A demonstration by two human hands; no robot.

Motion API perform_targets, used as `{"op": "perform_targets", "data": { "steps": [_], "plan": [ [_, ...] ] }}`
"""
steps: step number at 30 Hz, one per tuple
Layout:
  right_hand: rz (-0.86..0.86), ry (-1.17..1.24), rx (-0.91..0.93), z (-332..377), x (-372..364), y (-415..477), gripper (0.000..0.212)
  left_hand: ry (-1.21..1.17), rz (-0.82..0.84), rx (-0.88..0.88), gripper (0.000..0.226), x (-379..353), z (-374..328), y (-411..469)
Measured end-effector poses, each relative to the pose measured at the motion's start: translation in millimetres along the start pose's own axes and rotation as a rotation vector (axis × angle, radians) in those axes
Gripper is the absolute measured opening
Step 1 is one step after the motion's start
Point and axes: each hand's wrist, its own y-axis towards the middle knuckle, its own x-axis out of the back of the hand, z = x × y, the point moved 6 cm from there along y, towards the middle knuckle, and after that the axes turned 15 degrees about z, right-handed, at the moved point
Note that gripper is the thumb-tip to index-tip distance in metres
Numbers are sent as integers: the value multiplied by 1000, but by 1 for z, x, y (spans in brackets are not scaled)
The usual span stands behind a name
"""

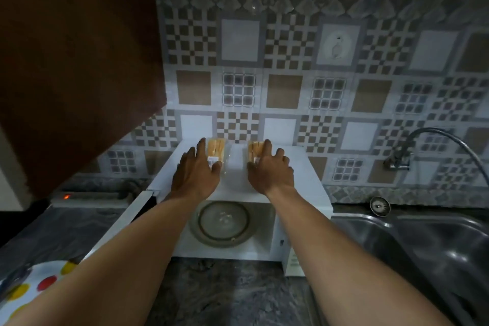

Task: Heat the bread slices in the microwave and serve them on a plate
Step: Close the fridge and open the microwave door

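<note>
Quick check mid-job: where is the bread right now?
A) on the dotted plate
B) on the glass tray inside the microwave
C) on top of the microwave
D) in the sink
C: the left bread pack at the left hand and the right bread pack at the right hand both lie on the microwave top; the glass tray holds nothing.
</note>
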Motion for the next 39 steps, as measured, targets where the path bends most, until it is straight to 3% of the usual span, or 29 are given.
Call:
{"op": "perform_targets", "data": {
  "steps": [10, 16, 25, 39],
  "plan": [
    [142, 14, -51, -15, -24, 53, 114, -60, 160, 132, 97, -30, 2, 77],
    [92, 91, -48, -15, -25, 63, 116, 16, 226, 147, 116, -42, 3, 90],
    [52, 149, -44, -17, -21, 61, 106, -58, 102, 156, 111, -41, -1, 79],
    [43, 149, -102, -10, -9, -79, 109, -120, 104, 103, 106, -5, -19, -62]
  ]
}}
